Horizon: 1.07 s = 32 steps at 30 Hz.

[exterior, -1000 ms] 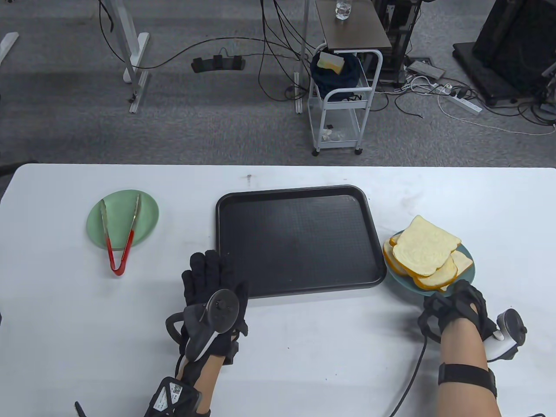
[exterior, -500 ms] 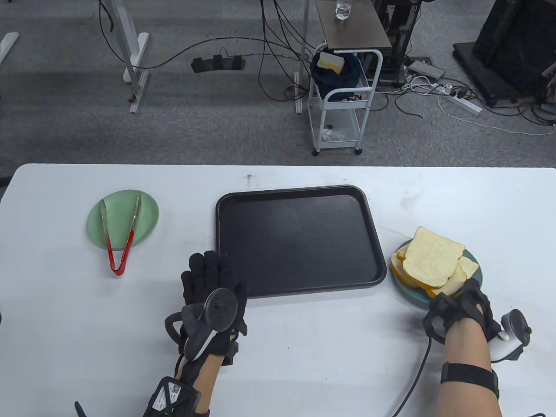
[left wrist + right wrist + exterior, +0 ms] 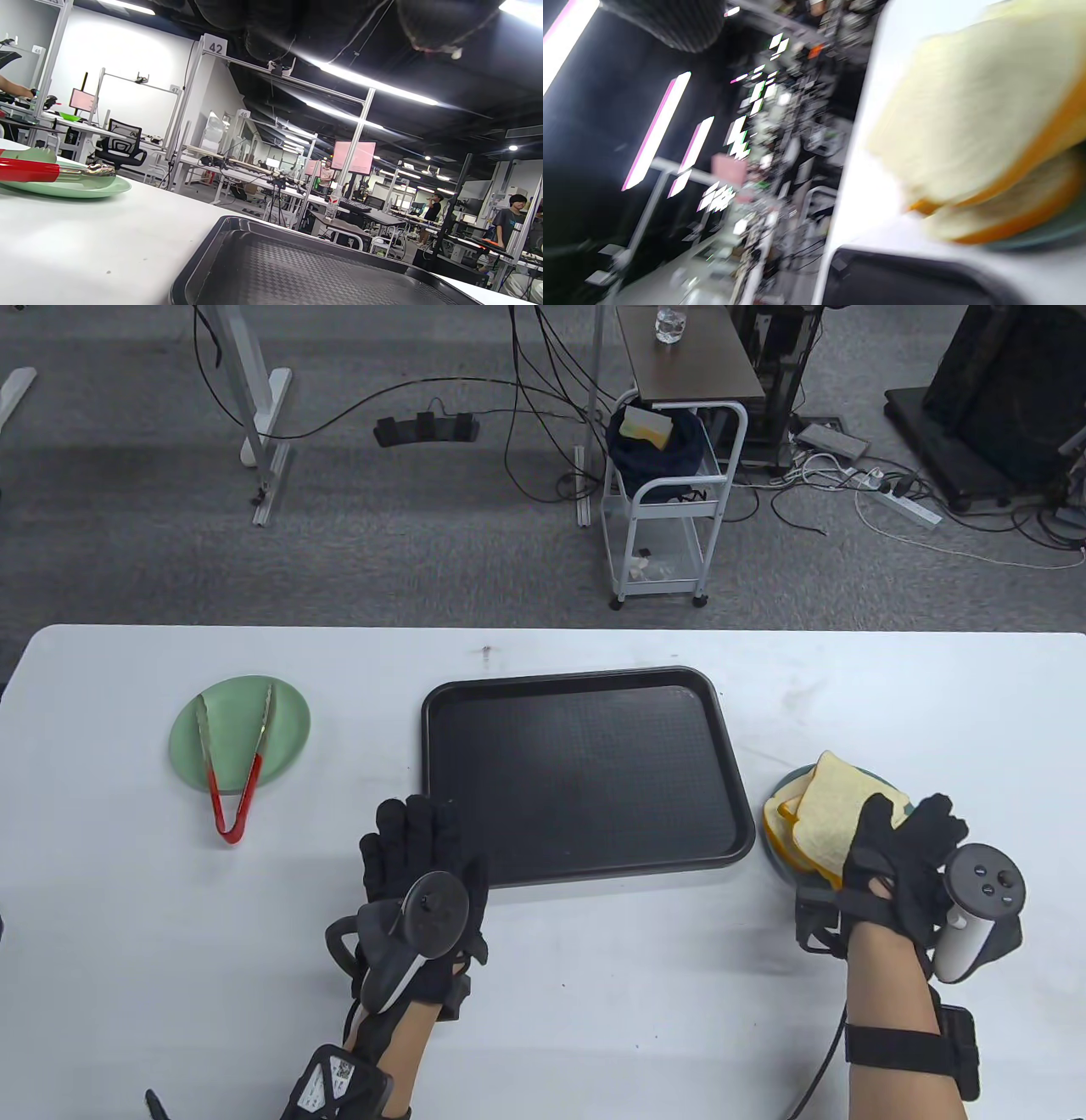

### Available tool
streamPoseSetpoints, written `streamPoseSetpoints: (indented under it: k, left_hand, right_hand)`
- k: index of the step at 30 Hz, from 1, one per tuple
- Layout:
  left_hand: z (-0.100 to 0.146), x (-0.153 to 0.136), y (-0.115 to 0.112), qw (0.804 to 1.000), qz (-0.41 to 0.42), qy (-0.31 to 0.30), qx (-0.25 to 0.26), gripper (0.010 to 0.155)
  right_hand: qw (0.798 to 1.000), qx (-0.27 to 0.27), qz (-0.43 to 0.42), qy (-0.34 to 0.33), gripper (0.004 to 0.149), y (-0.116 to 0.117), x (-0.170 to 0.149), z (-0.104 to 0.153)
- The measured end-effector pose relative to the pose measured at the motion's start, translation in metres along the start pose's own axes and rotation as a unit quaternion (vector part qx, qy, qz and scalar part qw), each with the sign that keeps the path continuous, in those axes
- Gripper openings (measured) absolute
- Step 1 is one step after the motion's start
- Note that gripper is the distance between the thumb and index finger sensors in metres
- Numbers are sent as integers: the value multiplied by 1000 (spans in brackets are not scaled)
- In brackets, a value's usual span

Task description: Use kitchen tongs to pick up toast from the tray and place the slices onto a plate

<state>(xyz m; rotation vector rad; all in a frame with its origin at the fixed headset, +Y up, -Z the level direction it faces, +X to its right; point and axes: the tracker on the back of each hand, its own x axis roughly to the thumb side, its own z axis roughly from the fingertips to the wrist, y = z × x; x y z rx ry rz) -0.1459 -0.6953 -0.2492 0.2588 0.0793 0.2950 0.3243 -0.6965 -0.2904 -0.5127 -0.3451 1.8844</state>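
The black tray (image 3: 585,772) lies empty in the middle of the table. Right of it a dark teal plate (image 3: 779,861) carries a stack of toast slices (image 3: 782,813). My right hand (image 3: 908,823) lies over the stack and grips the top slice (image 3: 827,814), which is tilted up off the others. The right wrist view shows that slice (image 3: 975,110) raised above the lower ones. The red-handled tongs (image 3: 233,772) rest on a light green plate (image 3: 240,732) at the left, untouched. My left hand (image 3: 416,823) lies flat by the tray's front left corner.
The left wrist view shows the tray (image 3: 318,271) close ahead, with the green plate (image 3: 72,186) and tongs (image 3: 51,171) to the left. A white cart (image 3: 670,509) and cables stand on the floor beyond the table's far edge.
The teal plate slid slightly right and nearer. My right hand rolled over from the plate's near rim onto the stack and took hold of the top slice, tilting it. The left hand barely moved.
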Motion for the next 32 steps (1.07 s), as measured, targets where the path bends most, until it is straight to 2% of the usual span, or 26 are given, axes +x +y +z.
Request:
streamPoseSetpoints:
  k: [3,7,11,15,17,21,32]
  left_hand:
    - [1,2,0,1000,-3,-5,2,67]
    - [1,5,0,1000,-8,-9,5,67]
    - [2,8,0,1000,-8,-16,7,67]
    - [3,10,-3,1000,-9,-22,4,67]
    - [3,11,-5,1000,-15,-24,2,67]
    - [6,13,-7,999,-17,-28,1,67]
    - [5,11,-16,999,-25,-24,-15,67]
  right_hand:
    - [995,45,40,-79,75,25,40,23]
    - [977,85,108,-165,69,64,68,53]
    - [954,104,168,-226,66,101,67,80]
    - [923,113,248,-271,66,124,52,96]
    - [908,117,279,-290,67,130,44,100]
    - [895,123,309,-296,67,138,36,100]
    - [908,124,286,-281,65,133,30,92]
